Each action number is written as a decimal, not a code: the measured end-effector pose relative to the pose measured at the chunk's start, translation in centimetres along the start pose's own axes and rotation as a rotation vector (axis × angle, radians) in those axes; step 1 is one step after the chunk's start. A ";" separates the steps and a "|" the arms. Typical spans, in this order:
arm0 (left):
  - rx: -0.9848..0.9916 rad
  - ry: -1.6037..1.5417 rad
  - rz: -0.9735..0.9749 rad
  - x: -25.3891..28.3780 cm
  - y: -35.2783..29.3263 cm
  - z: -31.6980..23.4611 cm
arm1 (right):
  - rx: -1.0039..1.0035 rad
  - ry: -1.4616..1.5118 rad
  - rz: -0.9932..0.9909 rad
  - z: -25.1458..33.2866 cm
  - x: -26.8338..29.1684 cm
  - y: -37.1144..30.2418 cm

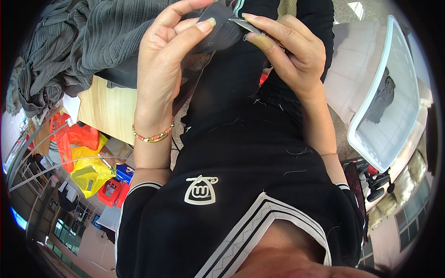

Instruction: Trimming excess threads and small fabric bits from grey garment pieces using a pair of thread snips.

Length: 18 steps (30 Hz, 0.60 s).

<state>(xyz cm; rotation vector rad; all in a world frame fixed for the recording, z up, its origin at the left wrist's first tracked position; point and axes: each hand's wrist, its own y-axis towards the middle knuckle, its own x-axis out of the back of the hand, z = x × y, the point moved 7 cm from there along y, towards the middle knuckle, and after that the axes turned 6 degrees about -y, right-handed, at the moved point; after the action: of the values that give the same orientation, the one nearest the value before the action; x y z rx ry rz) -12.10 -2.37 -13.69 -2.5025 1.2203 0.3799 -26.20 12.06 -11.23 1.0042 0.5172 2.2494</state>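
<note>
My left hand (167, 46) pinches the edge of a thin dark grey fabric piece (217, 27) between thumb and fingers, at the top of the view. Facing it, my right hand (299, 51) is closed around small metal thread snips (248, 26). The pointed tip of the snips is at the right edge of the fabric; whether it touches the cloth I cannot tell. Beyond my left wrist a large heap of grey ribbed garments (88, 41) is piled up.
A light wooden tabletop (106, 109) lies under the garment heap. To the left hang red (74, 136) and yellow plastic bags (90, 171). On the right stands a white plastic bin (371, 116) with a dark grey cloth (382, 97) inside. Loose threads cling to my black clothes.
</note>
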 end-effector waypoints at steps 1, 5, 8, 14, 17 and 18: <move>-0.004 0.020 0.003 0.0 0.0 0.0 | -0.008 0.034 -0.005 -0.1 0.0 0.1; -0.017 0.027 -0.018 0.6 1.1 1.1 | -0.261 0.192 0.014 -1.5 -0.7 0.2; -0.491 -0.616 0.639 -2.4 1.0 -1.0 | -0.652 0.736 0.174 -3.2 -2.9 -0.2; 0.167 -0.039 -0.108 -1.9 -0.7 -2.3 | -0.785 0.828 0.372 -3.8 -6.0 -0.4; 0.215 -0.001 -0.130 -1.1 -1.3 -2.6 | -0.755 0.863 0.263 -3.7 -5.3 0.7; 0.221 0.035 -0.117 -0.4 -1.4 -2.5 | -0.754 0.862 0.268 -3.7 -5.1 0.9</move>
<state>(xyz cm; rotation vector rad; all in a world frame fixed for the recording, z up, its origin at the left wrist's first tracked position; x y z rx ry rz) -10.97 -2.25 -10.99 -2.3837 1.0586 0.1629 -26.73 7.62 -15.75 -0.3193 -0.1756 2.7066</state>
